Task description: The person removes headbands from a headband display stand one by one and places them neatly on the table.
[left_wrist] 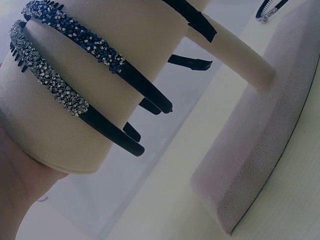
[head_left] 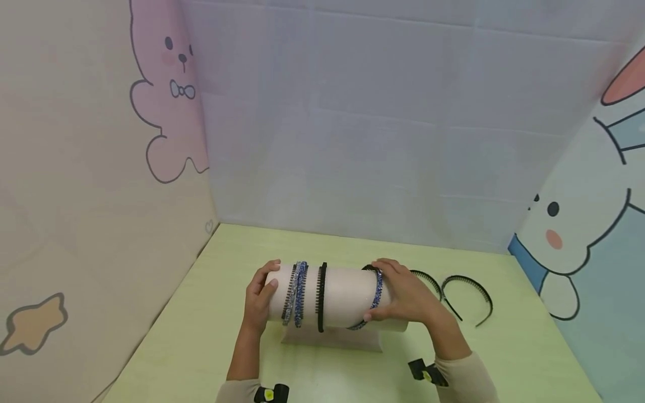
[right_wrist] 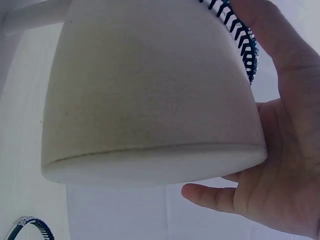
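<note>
A white padded headband display stand [head_left: 347, 296] lies crosswise, its roll raised on a pale base [head_left: 332, 339]. My left hand [head_left: 257, 299] grips the roll's left end, thumb in front and fingers over the top. Beside it on the roll sit a silver glittery headband [left_wrist: 50, 75] and a blue glittery headband [left_wrist: 85, 42], with a plain black headband [head_left: 321, 299] further right. Near the right end, my right hand [head_left: 410, 294] holds another blue glittery headband [head_left: 379, 290] around the roll, thumb low in front, fingers at the top. This headband's comb teeth show in the right wrist view.
Two dark toothed headbands lie on the pale green table [head_left: 191, 336] right of the stand: a farther-right headband [head_left: 471, 280] and a headband [head_left: 428, 278] partly behind my right hand. A cloth back wall [head_left: 373, 140] and cartoon-printed side walls enclose the table.
</note>
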Demonstrator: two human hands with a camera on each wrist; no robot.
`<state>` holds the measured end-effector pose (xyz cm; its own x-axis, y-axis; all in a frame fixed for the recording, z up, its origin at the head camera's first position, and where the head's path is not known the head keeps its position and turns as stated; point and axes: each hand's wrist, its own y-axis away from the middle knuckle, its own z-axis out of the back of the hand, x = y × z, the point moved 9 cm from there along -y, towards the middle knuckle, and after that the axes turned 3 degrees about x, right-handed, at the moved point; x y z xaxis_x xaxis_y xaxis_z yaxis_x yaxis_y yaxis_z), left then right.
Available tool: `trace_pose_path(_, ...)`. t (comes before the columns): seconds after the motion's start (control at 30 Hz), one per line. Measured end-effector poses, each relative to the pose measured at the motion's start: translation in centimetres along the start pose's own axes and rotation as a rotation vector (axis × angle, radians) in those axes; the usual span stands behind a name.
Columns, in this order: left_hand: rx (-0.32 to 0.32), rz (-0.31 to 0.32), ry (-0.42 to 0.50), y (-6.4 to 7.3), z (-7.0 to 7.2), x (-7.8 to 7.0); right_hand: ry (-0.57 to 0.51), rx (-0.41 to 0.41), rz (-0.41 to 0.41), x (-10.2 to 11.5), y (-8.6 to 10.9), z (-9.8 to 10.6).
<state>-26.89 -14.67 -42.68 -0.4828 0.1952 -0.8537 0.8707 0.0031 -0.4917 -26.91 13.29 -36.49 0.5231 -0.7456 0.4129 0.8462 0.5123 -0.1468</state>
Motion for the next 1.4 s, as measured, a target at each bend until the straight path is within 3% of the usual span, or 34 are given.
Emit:
trace_pose_path(0.5, 0.005, 0.004, 0.003, -0.1, 0.0, 0.2, -0.03, -0.022, -0.002, -1.8, 0.5, 0.2)
trace_pose_path(0.9, -0.001, 0.041, -0.019, -0.1, 0.2, 0.6, -0.208, -0.04, -0.015, -3.4, 1.2, 0.1)
trace_pose_path(1.4, 0.012, 0.004, 0.013, -0.1, 0.0, 0.2, -0.237, -0.017, -0.049, -4.1, 1.6, 0.4)
